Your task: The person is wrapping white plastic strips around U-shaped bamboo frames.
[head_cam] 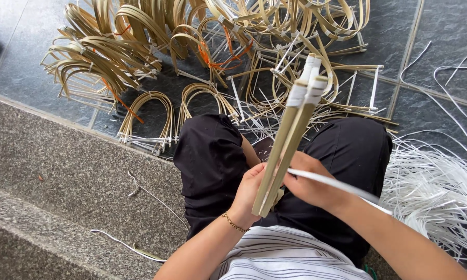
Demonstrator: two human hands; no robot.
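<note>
The left hand (250, 189) is closed around the lower end of a bundle of bamboo strips (290, 129), which rises from the grip and tilts away toward the upper right, its far ends wrapped in white banding. The right hand (310, 182) is just beside it on the other side of the bundle, fingers curled around the strips and pinching a flat white strip (337, 185) that runs from this hand back over the right forearm. A thin gold bracelet (234, 223) sits on the left wrist. Both hands hover over the person's lap, above knees in black trousers (210, 155), with a striped shirt (285, 256) below the wrists. Beyond the hands, on the dark tiled floor (441, 26), lies a pile of bent bamboo loops (114, 46), some tied with orange string, others bound with white ends. To the right of the right hand spreads a loose heap of white strips (435, 192). To the left of the left hand runs a grey stone step (62, 171) with a few stray white strips on it.
</note>
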